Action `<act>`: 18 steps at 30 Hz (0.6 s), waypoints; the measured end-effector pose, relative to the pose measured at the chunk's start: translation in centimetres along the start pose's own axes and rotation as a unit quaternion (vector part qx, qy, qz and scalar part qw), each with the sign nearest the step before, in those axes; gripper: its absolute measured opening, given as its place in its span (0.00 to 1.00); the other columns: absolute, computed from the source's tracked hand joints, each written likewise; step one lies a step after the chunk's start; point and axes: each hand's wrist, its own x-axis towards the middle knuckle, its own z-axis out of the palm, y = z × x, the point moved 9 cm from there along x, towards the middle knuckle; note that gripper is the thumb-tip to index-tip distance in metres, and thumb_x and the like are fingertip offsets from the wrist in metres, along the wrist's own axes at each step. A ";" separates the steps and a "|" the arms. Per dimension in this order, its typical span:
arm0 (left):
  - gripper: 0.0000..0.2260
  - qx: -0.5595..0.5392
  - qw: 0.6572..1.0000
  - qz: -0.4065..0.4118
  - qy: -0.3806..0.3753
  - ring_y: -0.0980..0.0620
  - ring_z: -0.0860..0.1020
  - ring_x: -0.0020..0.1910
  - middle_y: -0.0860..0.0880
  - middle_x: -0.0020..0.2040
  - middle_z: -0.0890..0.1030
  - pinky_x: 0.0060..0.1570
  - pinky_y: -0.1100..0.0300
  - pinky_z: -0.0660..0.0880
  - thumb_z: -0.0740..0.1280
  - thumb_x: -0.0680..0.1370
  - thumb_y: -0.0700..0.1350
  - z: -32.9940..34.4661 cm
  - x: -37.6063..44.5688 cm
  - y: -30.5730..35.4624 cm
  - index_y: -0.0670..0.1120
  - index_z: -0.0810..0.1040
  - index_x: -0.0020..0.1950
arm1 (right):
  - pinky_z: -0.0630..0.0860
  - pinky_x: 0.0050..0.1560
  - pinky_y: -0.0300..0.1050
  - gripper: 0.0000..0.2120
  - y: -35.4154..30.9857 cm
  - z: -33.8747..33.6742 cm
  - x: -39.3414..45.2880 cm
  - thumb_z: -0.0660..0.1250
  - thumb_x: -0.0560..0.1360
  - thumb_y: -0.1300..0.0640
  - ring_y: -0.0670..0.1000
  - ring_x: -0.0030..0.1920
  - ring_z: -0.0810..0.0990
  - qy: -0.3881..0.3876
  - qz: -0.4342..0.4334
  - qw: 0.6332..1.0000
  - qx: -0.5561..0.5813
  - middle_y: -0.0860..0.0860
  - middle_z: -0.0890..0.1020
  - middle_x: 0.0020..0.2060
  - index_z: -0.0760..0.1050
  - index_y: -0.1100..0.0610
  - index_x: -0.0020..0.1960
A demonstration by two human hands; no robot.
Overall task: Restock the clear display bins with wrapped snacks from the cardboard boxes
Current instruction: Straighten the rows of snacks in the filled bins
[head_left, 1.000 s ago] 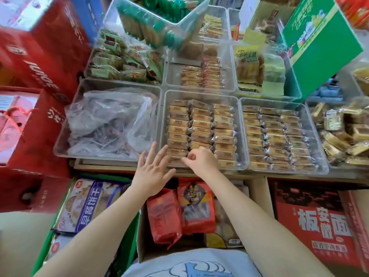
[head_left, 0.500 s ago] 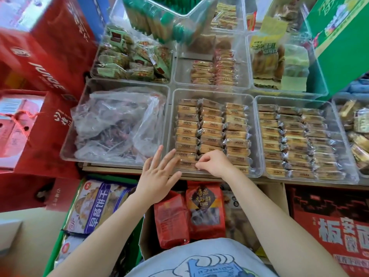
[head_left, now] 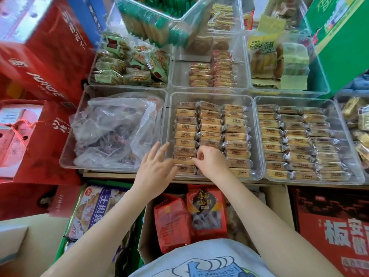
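Observation:
A clear display bin point(head_left: 257, 136) in the middle of the front row holds three neat columns of tan wrapped snacks point(head_left: 235, 128). My right hand point(head_left: 211, 162) is inside its near edge, fingers curled, pinching a wrapped snack in the middle column. My left hand point(head_left: 155, 166) lies at the bin's near left corner with straight, spread fingers against the bin wall and the left column. Below the shelf an open cardboard box point(head_left: 143, 242) holds red snack bags point(head_left: 207, 212).
A bin with a crumpled plastic bag point(head_left: 111, 132) sits to the left, a full bin of similar snacks point(head_left: 299, 142) to the right. More bins fill the back row. Red cartons point(head_left: 40, 62) stand left, a green box point(head_left: 339, 37) at back right.
The view has shifted slightly. My right hand has curled tighter on the snack at the near edge; my left hand has edged closer to the bin's corner.

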 end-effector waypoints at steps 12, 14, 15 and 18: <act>0.13 0.082 0.994 -0.071 -0.020 0.41 0.37 0.80 0.42 0.82 0.43 0.77 0.43 0.49 0.62 0.80 0.58 1.4 3.1 -0.8 0.49 0.78 0.48 | 0.73 0.43 0.48 0.19 -0.4 2.2 0.9 0.65 0.79 0.42 0.56 0.46 0.79 -0.059 0.039 0.995 -0.076 0.53 0.75 0.57 0.79 0.57 0.55; 0.14 0.070 0.996 -0.055 -0.011 0.43 0.39 0.81 0.45 0.83 0.45 0.77 0.44 0.51 0.61 0.81 0.57 1.2 2.9 -0.5 0.49 0.79 0.49 | 0.74 0.43 0.47 0.13 0.4 1.9 1.1 0.68 0.79 0.46 0.56 0.47 0.80 -0.059 0.041 0.997 -0.002 0.53 0.80 0.53 0.81 0.56 0.48; 0.15 0.056 0.997 -0.054 -0.008 0.44 0.40 0.81 0.46 0.83 0.46 0.77 0.44 0.51 0.60 0.82 0.57 1.2 2.7 -0.5 0.49 0.80 0.50 | 0.75 0.45 0.47 0.10 0.7 1.8 1.0 0.69 0.79 0.49 0.55 0.50 0.81 -0.058 0.042 0.997 0.035 0.53 0.82 0.53 0.82 0.56 0.47; 0.15 -0.003 0.998 -0.061 0.020 0.46 0.44 0.82 0.46 0.83 0.51 0.76 0.44 0.53 0.61 0.83 0.56 0.7 2.1 -0.8 0.48 0.81 0.48 | 0.69 0.54 0.44 0.06 1.5 1.4 0.5 0.69 0.79 0.55 0.54 0.60 0.77 -0.050 0.041 0.990 0.127 0.52 0.82 0.56 0.83 0.56 0.49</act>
